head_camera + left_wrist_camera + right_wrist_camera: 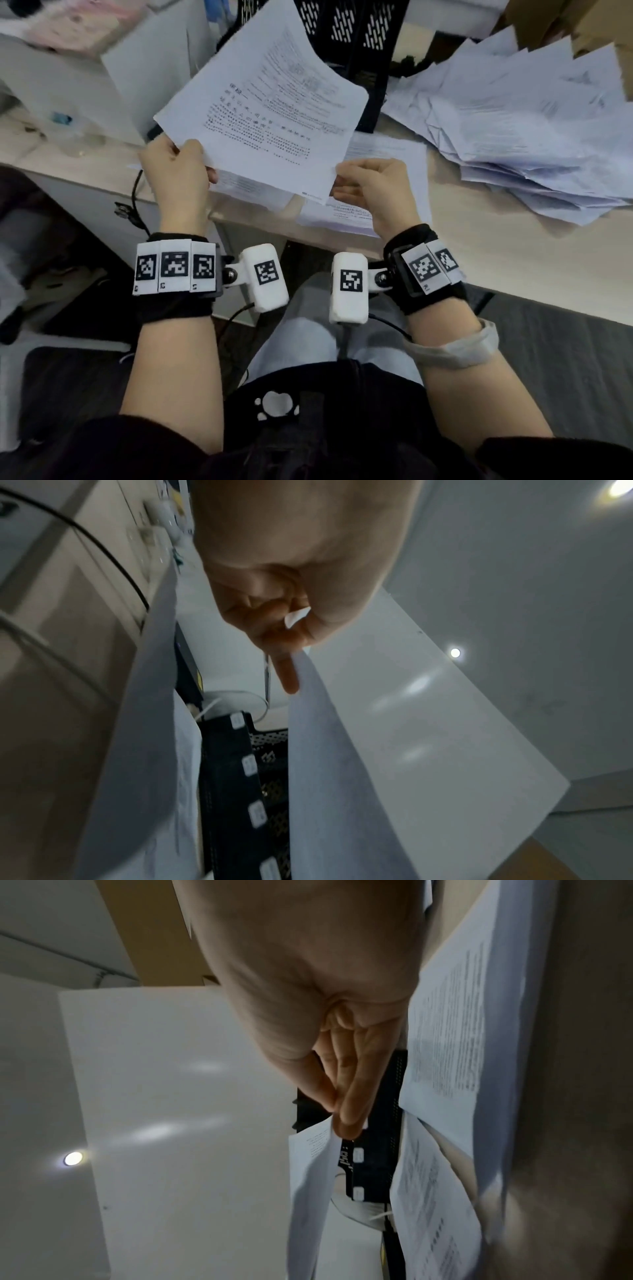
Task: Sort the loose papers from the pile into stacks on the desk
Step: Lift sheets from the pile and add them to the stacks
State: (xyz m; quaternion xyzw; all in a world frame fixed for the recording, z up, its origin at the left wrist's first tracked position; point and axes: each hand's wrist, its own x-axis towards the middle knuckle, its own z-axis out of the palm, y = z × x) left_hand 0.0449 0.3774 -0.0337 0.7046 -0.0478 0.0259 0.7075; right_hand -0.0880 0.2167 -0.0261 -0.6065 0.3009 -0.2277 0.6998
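Head view first: I see the desk (pixel 479 260) carrying a loose pile of papers (pixel 534 137) at right, a black mesh file rack (pixel 346 31) behind, and flat sheets (pixel 387 150) near its edge. Above these, my left hand (pixel 178 164) and right hand (pixel 370 185) each pinch a lower corner of one printed sheet (pixel 267 113).

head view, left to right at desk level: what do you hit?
left hand → held printed sheet → right hand → loose paper pile
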